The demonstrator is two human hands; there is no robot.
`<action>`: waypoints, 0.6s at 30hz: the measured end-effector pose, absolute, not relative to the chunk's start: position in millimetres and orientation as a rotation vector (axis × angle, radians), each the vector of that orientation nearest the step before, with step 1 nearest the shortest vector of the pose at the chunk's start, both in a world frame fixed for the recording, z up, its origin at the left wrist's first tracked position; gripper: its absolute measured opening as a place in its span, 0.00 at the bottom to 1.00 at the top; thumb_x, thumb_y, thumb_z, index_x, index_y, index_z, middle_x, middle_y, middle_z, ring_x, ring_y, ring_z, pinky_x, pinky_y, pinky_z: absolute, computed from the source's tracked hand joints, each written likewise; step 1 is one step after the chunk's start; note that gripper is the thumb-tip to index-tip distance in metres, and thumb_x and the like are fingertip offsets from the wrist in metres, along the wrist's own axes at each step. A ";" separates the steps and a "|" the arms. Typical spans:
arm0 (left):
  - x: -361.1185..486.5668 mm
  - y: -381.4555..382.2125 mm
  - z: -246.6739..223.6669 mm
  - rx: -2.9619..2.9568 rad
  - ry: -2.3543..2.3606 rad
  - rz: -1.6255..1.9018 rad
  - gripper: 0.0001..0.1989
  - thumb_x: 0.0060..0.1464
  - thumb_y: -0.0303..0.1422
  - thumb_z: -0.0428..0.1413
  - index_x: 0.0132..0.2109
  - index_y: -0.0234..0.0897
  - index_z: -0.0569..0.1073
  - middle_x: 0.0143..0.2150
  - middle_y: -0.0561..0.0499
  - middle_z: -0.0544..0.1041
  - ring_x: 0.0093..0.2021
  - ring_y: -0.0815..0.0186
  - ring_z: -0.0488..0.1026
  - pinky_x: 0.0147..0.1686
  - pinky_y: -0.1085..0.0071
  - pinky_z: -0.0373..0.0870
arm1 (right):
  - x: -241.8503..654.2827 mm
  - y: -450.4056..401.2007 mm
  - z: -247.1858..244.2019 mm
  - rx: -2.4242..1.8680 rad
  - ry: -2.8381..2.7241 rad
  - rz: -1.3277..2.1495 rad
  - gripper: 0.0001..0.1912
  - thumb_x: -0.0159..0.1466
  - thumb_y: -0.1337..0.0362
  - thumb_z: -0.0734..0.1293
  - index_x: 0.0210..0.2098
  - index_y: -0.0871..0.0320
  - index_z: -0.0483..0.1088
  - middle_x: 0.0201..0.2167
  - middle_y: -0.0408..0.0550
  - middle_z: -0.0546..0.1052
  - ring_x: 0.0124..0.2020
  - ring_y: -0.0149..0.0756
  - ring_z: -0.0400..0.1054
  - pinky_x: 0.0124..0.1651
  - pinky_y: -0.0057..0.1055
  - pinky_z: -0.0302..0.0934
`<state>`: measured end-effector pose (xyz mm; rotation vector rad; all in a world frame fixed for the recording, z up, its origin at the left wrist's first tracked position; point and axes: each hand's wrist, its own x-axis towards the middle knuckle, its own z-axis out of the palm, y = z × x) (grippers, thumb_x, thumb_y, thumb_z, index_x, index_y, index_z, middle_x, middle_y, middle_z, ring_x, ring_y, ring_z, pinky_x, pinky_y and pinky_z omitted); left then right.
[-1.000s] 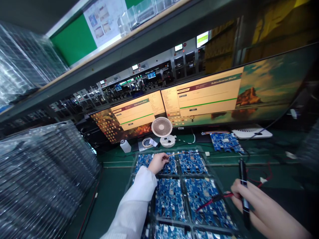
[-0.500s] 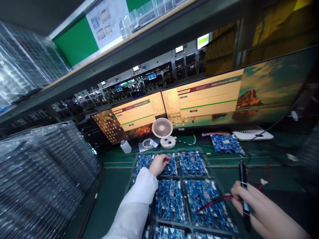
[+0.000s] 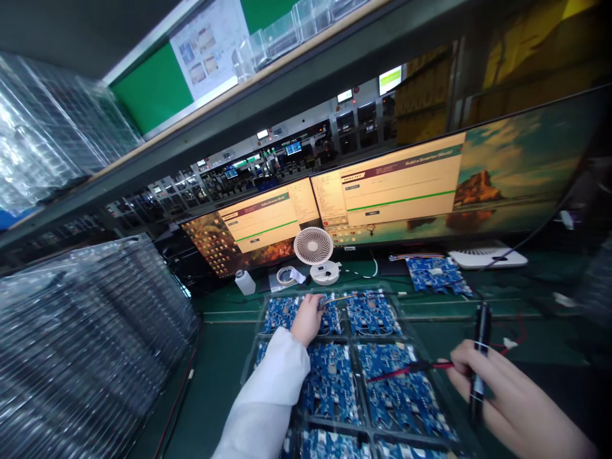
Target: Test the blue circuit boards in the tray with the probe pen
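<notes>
My left hand [image 3: 306, 319], in a white sleeve, is over the back row of a clear compartment tray [image 3: 354, 382]. Its fingers pinch the end of a thin cable [image 3: 340, 298], orange near the fingertips, above a blue circuit board [image 3: 331, 324]. On the right, my right hand [image 3: 492, 386] is closed around a black pen [image 3: 480, 350], held nearly upright. Between its fingers it also grips a red-and-black wire lead [image 3: 411, 368], which reaches left over another blue circuit board [image 3: 399, 392]. My left fingertips partly hide the cable's end.
Two lit monitors [image 3: 382, 191] stand behind the tray, with a small white fan [image 3: 313, 247] and a white bottle [image 3: 245, 282] before them. More blue boards [image 3: 437, 274] lie at the back right. Stacked clear trays [image 3: 95, 331] fill the left; a shelf [image 3: 215, 105] crosses above.
My right hand has moved slightly up and right with the pen. The free end of the red-and-black lead has swung up. My left hand keeps its pinch over the same board.
</notes>
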<state>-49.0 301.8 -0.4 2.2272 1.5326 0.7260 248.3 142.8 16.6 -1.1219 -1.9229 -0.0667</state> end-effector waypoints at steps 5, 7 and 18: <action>-25.6 225.5 54.8 2.107 0.891 0.614 0.17 0.54 0.26 0.56 0.52 0.38 0.71 0.48 0.47 0.74 0.47 0.64 0.71 0.49 0.68 0.69 | 246.1 143.1 23.8 -1.078 -1.879 -0.144 0.10 0.75 0.61 0.53 0.39 0.58 0.59 0.35 0.43 0.63 0.35 0.33 0.61 0.36 0.25 0.55; -16.3 195.9 68.9 2.086 0.696 0.408 0.18 0.54 0.34 0.59 0.52 0.38 0.71 0.46 0.48 0.76 0.46 0.64 0.72 0.49 0.68 0.69 | 247.3 143.6 23.4 -1.084 -1.875 -0.171 0.10 0.75 0.61 0.53 0.40 0.58 0.59 0.36 0.43 0.64 0.37 0.33 0.61 0.38 0.25 0.55; -45.8 265.5 59.7 2.792 1.103 0.342 0.15 0.60 0.23 0.46 0.47 0.37 0.75 0.46 0.45 0.72 0.46 0.62 0.69 0.50 0.65 0.68 | 253.8 149.6 13.8 -1.077 -1.984 -0.105 0.08 0.72 0.64 0.53 0.40 0.58 0.61 0.35 0.43 0.64 0.34 0.32 0.62 0.34 0.24 0.58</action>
